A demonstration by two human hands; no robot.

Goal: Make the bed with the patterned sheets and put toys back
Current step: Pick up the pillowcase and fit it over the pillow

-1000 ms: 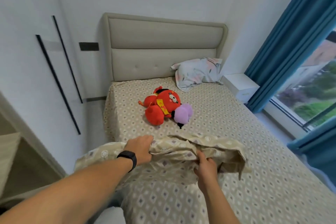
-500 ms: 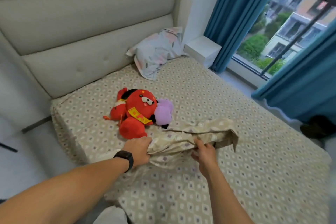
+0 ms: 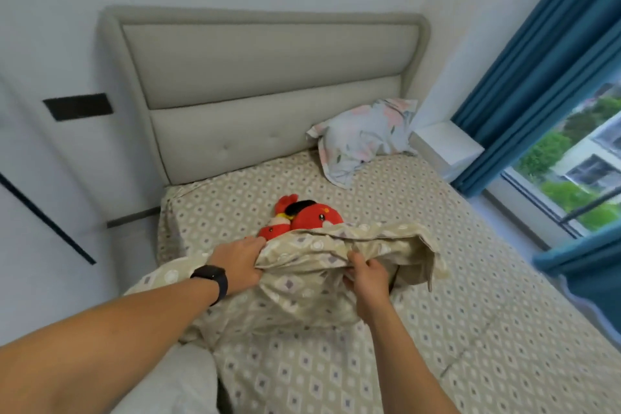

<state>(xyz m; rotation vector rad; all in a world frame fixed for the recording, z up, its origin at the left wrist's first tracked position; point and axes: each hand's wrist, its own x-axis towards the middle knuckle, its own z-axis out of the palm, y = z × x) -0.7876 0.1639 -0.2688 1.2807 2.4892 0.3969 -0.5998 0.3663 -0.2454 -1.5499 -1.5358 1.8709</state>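
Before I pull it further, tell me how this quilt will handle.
Probably floppy: the quilt sags and creases between the left hand and right hand. Likely light, since it bunches under fingers alone. It may drag the red plush, whose lower part it already covers.

Left grip (image 3: pixel 239 261) curled closed, right grip (image 3: pixel 364 276) pinching, arms outstretched
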